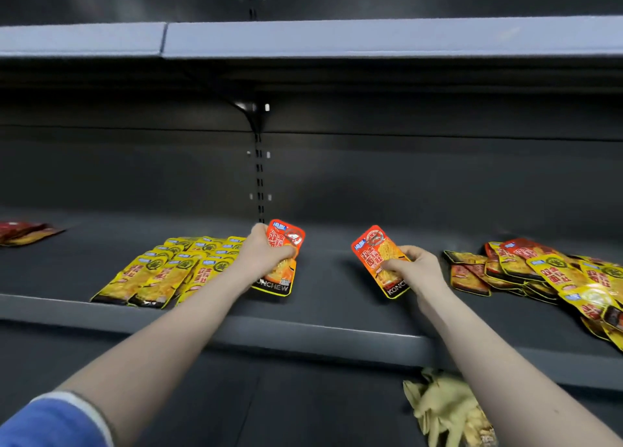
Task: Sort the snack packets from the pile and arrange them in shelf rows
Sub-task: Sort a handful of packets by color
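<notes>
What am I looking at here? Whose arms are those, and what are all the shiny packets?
You are seeing through a camera worn on a person's head, so the two arms reaching forward are that person's own. They stand at a dark shop shelf. The left hand grips an orange snack packet, and the right hand grips another orange packet. On the left of the shelf, yellow packets lie in tidy overlapping rows. On the right sits a messy pile of yellow and red packets waiting to be sorted. A few more red packets lie far left. Below the shelf is something pale yellow, perhaps gloves.
</notes>
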`<state>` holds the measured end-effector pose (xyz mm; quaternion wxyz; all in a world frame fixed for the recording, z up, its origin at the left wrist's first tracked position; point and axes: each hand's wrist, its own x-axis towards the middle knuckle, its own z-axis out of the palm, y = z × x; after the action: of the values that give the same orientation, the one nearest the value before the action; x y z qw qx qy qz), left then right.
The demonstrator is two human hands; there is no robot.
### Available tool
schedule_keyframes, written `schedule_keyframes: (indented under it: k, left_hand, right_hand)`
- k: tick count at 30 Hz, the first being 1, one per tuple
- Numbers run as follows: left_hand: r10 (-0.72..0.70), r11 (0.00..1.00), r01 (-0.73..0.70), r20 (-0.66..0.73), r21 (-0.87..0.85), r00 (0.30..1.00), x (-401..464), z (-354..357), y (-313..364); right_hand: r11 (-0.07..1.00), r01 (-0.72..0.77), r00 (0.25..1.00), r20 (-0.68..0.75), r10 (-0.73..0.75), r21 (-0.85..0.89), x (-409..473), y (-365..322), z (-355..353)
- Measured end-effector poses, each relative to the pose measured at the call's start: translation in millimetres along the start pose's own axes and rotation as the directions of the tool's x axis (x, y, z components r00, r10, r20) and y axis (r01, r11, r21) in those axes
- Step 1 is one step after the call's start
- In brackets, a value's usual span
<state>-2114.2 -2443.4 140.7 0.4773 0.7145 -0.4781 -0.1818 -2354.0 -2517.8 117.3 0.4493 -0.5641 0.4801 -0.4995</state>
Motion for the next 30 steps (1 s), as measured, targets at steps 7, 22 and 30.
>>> schedule_keyframes:
  k: [7, 22, 30]
  left_hand:
    - [0.012, 1.0, -0.011, -0.031, 0.013, 0.999, 23.4, -148.9, -82.0]
    - [-0.116, 0.993, 0.109, -0.162, -0.05, 0.98, 88.0, -403.3, -250.7]
    - [-0.087, 0.996, 0.092, -0.25, 0.009, 0.964, 165.5, -505.2, -313.2]
  right_hand:
    - [0.995, 0.015, 1.0, 0.007, -0.016, 0.095, -41.8, -30.8, 150.7]
    - [0.999, 0.017, 0.979, 0.204, -0.023, 0.031, -73.8, -72.1, 478.0]
    - [0.998, 0.032, 0.938, 0.343, -0.047, 0.049, -42.7, -81.2, 611.4]
